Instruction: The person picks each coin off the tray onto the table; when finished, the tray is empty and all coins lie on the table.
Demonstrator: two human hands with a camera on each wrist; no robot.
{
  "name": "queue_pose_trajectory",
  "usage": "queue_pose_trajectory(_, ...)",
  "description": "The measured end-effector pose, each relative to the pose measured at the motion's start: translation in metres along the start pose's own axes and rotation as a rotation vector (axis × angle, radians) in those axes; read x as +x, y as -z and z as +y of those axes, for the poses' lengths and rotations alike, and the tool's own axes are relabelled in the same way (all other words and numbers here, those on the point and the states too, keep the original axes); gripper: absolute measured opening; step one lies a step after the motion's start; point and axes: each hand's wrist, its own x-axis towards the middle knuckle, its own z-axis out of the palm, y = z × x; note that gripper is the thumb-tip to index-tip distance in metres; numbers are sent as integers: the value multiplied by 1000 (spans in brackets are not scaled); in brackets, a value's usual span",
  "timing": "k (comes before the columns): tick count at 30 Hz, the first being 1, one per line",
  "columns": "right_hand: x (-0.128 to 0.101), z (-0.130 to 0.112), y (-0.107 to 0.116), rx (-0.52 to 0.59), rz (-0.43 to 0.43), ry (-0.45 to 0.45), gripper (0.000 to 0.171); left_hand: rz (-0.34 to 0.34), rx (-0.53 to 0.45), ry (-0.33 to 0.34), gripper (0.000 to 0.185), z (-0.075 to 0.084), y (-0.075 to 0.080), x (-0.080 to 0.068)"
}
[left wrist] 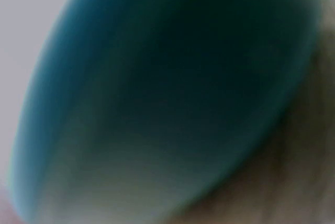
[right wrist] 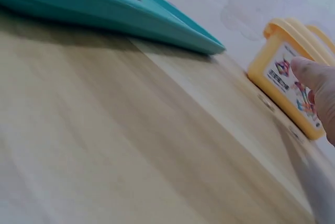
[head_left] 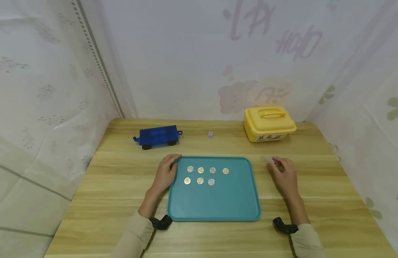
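A teal tray point(head_left: 215, 204) lies on the table, bearing several gold and silver coins point(head_left: 200, 181) in two rows. At its upper left corner rests my left hand point(head_left: 164, 173), fingers and thumb touching the rim. To the right of the tray, my right hand point(head_left: 285, 175) is low over the table with bent fingers. Small reddish and pale patches show at its fingertips; whether it holds something I cannot tell. Just left of those fingertips lies a silver coin point(head_left: 263, 158). In the right wrist view two coins point(right wrist: 266, 102) lie flat beyond the tray. Dark blur fills the left wrist view.
Behind my right hand stands a yellow lidded box point(head_left: 269, 123) with a handle. A blue toy wagon point(head_left: 158, 136) is at the back left, with a small purple block point(head_left: 210, 134) between them. Patterned cloth walls point(head_left: 186, 71) enclose the wooden table point(head_left: 115, 200).
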Motion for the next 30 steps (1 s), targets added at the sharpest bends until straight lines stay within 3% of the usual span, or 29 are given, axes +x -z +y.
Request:
queue_pose_trajectory(6,2,23,9,-54,93,63,28,7,5,-15,37,-1,0,-1)
queue_pose_trajectory(11,11,38,21,-149,116,76,26,5,3,-12,36,-1,-1,2)
queue_pose_trajectory(19,19,43,27,-204,94,-47,29,1,9,-9,37,0,1,3)
queue_pose_trajectory(30,17,41,26,-248,-19,-165,34,4,17,-8,36,1,2,0)
